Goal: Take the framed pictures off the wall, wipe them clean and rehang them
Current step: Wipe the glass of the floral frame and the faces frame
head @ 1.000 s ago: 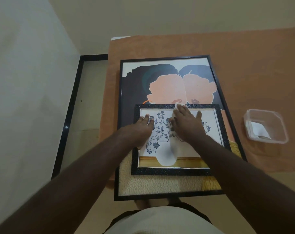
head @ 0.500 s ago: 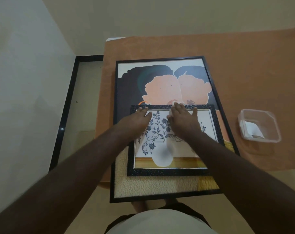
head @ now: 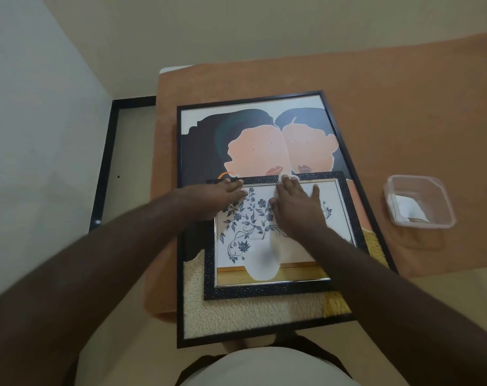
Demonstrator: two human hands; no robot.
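Observation:
A small picture (head: pixel 253 240) of blue flowers in a white vase, in a dark textured frame, lies flat on top of a large black-framed picture (head: pixel 253 140) of two faces. Both rest on an orange-covered table (head: pixel 403 107). My left hand (head: pixel 223 199) lies flat on the small frame's upper left corner, fingers straight. My right hand (head: pixel 295 207) presses a white wipe (head: pixel 281 181) onto the glass near the frame's top edge, fingers straight; only a bit of the wipe shows past my fingertips.
A clear plastic tub (head: pixel 420 201) holding a white wipe stands on the table to the right of the pictures. The large picture overhangs the table's near edge. A pale wall (head: pixel 42 135) and black floor trim (head: pixel 106 162) lie to the left.
My right hand has slid the wipe up the glass to the small frame's top edge. My left hand has shifted slightly up and left onto the frame's corner.

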